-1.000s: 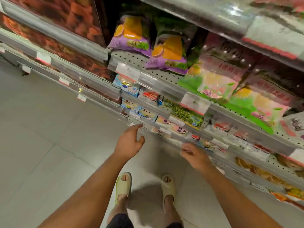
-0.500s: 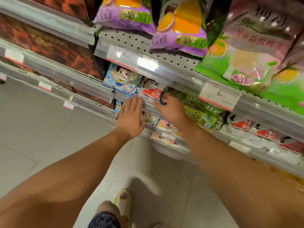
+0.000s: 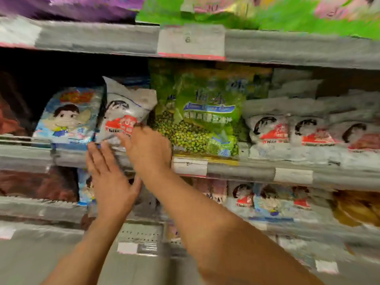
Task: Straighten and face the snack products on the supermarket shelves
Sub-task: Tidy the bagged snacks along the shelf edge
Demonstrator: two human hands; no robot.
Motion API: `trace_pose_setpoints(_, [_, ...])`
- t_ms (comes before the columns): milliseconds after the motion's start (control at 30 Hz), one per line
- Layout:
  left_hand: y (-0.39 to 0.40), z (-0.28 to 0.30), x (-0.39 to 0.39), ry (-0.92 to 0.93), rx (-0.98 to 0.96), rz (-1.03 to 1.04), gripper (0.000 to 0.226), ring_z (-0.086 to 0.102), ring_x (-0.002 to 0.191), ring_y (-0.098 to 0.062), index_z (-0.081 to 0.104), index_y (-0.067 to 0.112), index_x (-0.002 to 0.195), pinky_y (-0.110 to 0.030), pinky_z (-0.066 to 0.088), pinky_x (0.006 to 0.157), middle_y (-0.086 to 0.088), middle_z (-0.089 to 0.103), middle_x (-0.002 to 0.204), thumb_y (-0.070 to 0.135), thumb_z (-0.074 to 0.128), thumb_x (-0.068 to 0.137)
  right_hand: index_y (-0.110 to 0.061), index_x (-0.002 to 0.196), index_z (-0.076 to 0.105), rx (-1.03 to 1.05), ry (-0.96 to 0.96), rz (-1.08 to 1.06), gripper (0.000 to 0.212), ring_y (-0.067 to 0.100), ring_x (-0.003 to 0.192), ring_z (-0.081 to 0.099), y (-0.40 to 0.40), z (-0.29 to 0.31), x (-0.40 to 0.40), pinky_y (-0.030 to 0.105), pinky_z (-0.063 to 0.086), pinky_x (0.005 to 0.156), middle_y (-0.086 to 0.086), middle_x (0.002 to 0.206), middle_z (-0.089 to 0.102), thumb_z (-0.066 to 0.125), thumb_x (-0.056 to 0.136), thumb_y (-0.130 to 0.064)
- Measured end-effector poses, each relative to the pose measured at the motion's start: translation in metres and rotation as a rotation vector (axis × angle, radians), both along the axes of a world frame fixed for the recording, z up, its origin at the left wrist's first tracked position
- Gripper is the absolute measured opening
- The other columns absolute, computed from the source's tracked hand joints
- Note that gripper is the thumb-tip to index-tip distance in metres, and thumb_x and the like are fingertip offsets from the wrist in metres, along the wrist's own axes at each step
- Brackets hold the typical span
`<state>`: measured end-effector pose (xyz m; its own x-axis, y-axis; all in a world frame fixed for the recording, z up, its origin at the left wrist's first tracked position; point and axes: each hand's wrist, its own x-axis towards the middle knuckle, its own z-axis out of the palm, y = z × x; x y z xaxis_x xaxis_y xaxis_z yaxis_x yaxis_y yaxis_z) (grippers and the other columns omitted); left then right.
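Two hands work the middle shelf (image 3: 242, 171): the right hand (image 3: 148, 149) pinches the tilted white bag (image 3: 125, 112) by its bottom edge, seemingly to stand it upright, while the left hand (image 3: 111, 177) hovers flat and empty below it.

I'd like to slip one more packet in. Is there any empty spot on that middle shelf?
Only the dark gap left of and above the blue cartoon bag. From the white bag past the green pea bag rightward, packets sit tight together.
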<state>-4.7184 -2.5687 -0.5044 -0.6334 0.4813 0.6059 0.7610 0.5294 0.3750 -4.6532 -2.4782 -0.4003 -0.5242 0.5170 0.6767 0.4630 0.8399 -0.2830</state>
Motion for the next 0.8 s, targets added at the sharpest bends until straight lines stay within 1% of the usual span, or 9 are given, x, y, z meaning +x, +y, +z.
trace_pose_setpoints(100, [0.003, 0.001, 0.008, -0.036, 0.041, -0.007, 0.115, -0.007, 0.154, -0.043, 0.002, -0.005, 0.158, -0.046, -0.006, 0.126, -0.032, -0.005, 0.165, 0.057, 0.054, 0.076, -0.008, 0.068, 0.068, 0.091, 0.287, 0.019, 0.049, 0.035, 0.073, 0.062, 0.002, -0.012, 0.028, 0.041, 0.046, 0.063, 0.012, 0.070, 0.065, 0.064, 0.089, -0.053])
trace_pose_setpoints(167, [0.002, 0.010, 0.023, -0.044, 0.012, -0.044, 0.100, 0.014, 0.149, -0.051, 0.028, -0.014, 0.149, -0.058, 0.004, 0.125, -0.040, 0.024, 0.154, 0.054, 0.049, 0.078, -0.008, 0.069, 0.070, 0.121, 0.397, 0.052, 0.050, 0.034, 0.078, 0.059, -0.002, -0.018, 0.058, 0.042, 0.045, 0.069, 0.012, 0.072, 0.065, 0.059, 0.090, -0.053])
trace_pose_setpoints(233, [-0.004, 0.015, 0.042, 0.090, -0.034, -0.096, 0.078, 0.032, 0.139, -0.053, 0.056, -0.014, 0.130, -0.064, 0.013, 0.121, -0.039, 0.049, 0.134, 0.046, 0.046, 0.080, -0.008, 0.078, 0.074, 0.116, 0.383, 0.097, 0.049, 0.034, 0.083, 0.058, -0.010, -0.031, 0.098, 0.041, 0.044, 0.074, 0.011, 0.079, 0.067, 0.059, 0.091, -0.053])
trace_pose_setpoints(300, [-0.009, 0.010, 0.072, 0.140, 0.042, -0.191, 0.074, 0.025, 0.148, -0.049, 0.053, -0.008, 0.139, -0.056, 0.005, 0.126, -0.032, 0.044, 0.148, 0.035, 0.048, 0.079, -0.010, 0.087, 0.075, 0.120, 0.322, 0.121, 0.046, 0.031, 0.086, 0.058, -0.011, -0.051, 0.148, 0.039, 0.045, 0.076, 0.008, 0.086, 0.068, 0.060, 0.093, -0.053])
trace_pose_setpoints(367, [-0.005, -0.008, 0.117, 0.050, 0.121, -0.378, 0.078, 0.020, 0.152, -0.045, 0.042, -0.006, 0.148, -0.053, 0.007, 0.126, -0.026, 0.033, 0.158, 0.030, 0.048, 0.079, -0.013, 0.095, 0.076, 0.113, 0.246, 0.062, 0.048, 0.029, 0.088, 0.061, -0.001, -0.083, 0.198, 0.038, 0.048, 0.077, 0.005, 0.091, 0.070, 0.055, 0.099, -0.055])
trace_pose_setpoints(467, [0.013, -0.054, 0.174, -0.148, 0.022, -0.586, 0.080, 0.023, 0.151, -0.034, 0.029, 0.004, 0.156, -0.047, 0.020, 0.123, -0.011, 0.028, 0.163, 0.026, 0.047, 0.081, -0.017, 0.095, 0.078, 0.030, 0.154, -0.170, 0.062, 0.023, 0.089, 0.066, 0.021, -0.137, 0.265, 0.034, 0.052, 0.080, -0.002, 0.092, 0.072, 0.036, 0.103, -0.063])
trace_pose_setpoints(567, [0.048, -0.077, 0.214, -0.451, -0.099, -0.596, 0.082, 0.023, 0.151, -0.025, 0.014, 0.019, 0.161, -0.036, 0.021, 0.123, -0.006, 0.027, 0.164, 0.024, 0.046, 0.086, -0.025, 0.093, 0.077, -0.112, -0.024, -0.380, 0.070, 0.017, 0.082, 0.066, 0.039, -0.178, 0.319, 0.028, 0.055, 0.068, -0.010, 0.087, 0.071, 0.023, 0.102, -0.068])
trace_pose_setpoints(700, [0.099, -0.064, 0.260, -0.591, -0.175, -0.789, 0.074, 0.046, 0.133, -0.015, 0.036, 0.018, 0.154, -0.029, 0.036, 0.109, 0.005, 0.049, 0.146, 0.009, 0.062, 0.086, -0.020, 0.092, 0.075, -0.208, -0.020, -0.422, 0.062, 0.023, 0.076, 0.064, 0.047, -0.204, 0.392, 0.034, 0.053, 0.062, -0.004, 0.083, 0.069, 0.034, 0.099, -0.066])
trace_pose_setpoints(800, [0.142, -0.053, 0.274, -0.710, -0.181, -0.683, 0.051, 0.064, 0.111, -0.026, 0.051, 0.018, 0.137, -0.031, 0.047, 0.083, -0.006, 0.066, 0.129, 0.016, 0.065, 0.088, -0.021, 0.097, 0.075, -0.259, 0.022, -0.448, 0.060, 0.022, 0.080, 0.065, 0.044, -0.202, 0.428, 0.037, 0.053, 0.067, -0.003, 0.086, 0.071, 0.038, 0.097, -0.069])
